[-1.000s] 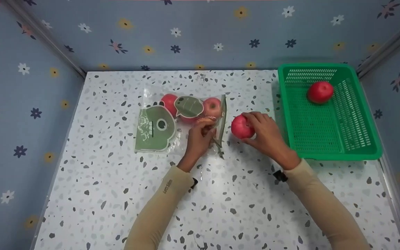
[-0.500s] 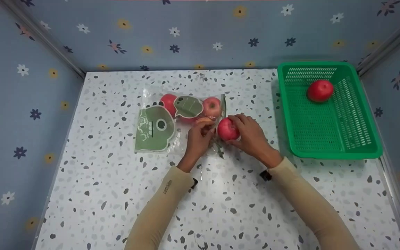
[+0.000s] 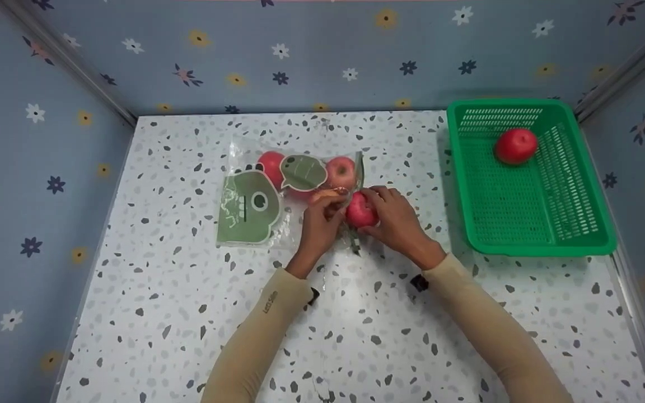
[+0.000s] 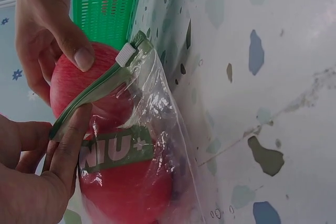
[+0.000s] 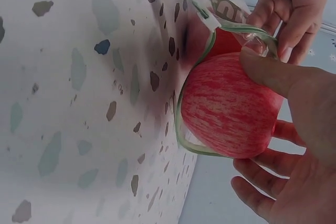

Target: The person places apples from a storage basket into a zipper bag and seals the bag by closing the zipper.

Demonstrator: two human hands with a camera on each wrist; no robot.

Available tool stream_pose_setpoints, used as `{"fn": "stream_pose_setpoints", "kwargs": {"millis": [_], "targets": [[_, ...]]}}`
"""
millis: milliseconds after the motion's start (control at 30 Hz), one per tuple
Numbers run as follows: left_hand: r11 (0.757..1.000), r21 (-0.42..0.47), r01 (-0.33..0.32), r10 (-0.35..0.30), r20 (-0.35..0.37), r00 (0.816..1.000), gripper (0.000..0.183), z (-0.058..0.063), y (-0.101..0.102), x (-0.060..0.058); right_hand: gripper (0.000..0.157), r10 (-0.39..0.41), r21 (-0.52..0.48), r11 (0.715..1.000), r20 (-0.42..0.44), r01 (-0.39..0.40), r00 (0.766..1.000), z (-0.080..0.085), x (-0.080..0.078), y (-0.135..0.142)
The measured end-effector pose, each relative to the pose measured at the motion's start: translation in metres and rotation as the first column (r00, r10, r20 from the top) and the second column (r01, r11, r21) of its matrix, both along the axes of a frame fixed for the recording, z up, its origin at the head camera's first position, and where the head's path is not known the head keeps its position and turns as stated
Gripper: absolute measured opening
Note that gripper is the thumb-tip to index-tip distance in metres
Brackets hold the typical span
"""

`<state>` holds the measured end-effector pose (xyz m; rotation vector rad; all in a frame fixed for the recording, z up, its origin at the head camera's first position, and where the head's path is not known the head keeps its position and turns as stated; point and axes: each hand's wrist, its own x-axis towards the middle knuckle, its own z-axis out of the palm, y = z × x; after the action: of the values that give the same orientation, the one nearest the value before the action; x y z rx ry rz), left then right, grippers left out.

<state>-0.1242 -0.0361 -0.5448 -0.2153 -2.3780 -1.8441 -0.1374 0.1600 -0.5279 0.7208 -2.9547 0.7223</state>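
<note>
A clear zip bag (image 3: 249, 207) with green cartoon prints lies on the table, several red apples (image 3: 341, 172) inside it. My left hand (image 3: 320, 224) pinches the green zip edge (image 4: 94, 88) of the bag's mouth between thumb and fingers. In my right hand (image 3: 398, 219) is a red apple (image 5: 231, 106), gripped with thumb on one side and fingers on the other. This apple sits at the bag's mouth, partly inside the green rim in the right wrist view. A white slider (image 4: 125, 55) shows on the zip near one corner.
To the right stands a green plastic basket (image 3: 524, 249) with one red apple (image 3: 516, 146) in it. Flower-patterned panels (image 3: 322, 56) rise at the back and both sides of the speckled table (image 3: 188, 336).
My right hand has moved left with the apple, from beside the basket to the bag's mouth. The left hand has kept its pinch on the bag's edge.
</note>
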Motion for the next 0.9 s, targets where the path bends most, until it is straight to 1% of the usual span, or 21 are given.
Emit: {"fn": "stream_pose_setpoints", "kwargs": {"millis": [167, 367, 567, 667, 900], "targets": [[1.000, -0.003, 0.001, -0.001, -0.001, 1.000, 0.023, 0.001, 0.000, 0.001, 0.083, 0.013, -0.019, 1.000, 0.001, -0.013, 1.000, -0.006, -0.002, -0.003], [1.000, 0.007, 0.003, -0.003, 0.010, 1.000, 0.022, 0.002, 0.001, 0.002, 0.082, 0.008, -0.057, 0.998, -0.011, -0.009, 1.000, -0.010, -0.004, -0.007], [0.998, -0.056, -0.011, 0.012, 0.009, 1.000, 0.020, 0.003, 0.001, 0.003, 0.078, 0.005, -0.100, 0.995, 0.004, -0.005, 1.000, -0.014, -0.008, -0.012], [0.998, -0.061, -0.012, 0.013, 0.012, 1.000, 0.020, 0.002, 0.002, 0.002, 0.078, 0.015, -0.099, 0.995, 0.007, -0.015, 1.000, -0.017, -0.010, -0.014], [0.999, -0.049, -0.001, 0.002, 0.030, 1.000, 0.021, 0.004, 0.002, 0.001, 0.082, 0.028, -0.128, 0.992, 0.065, -0.020, 0.997, -0.020, -0.012, -0.015]]}}
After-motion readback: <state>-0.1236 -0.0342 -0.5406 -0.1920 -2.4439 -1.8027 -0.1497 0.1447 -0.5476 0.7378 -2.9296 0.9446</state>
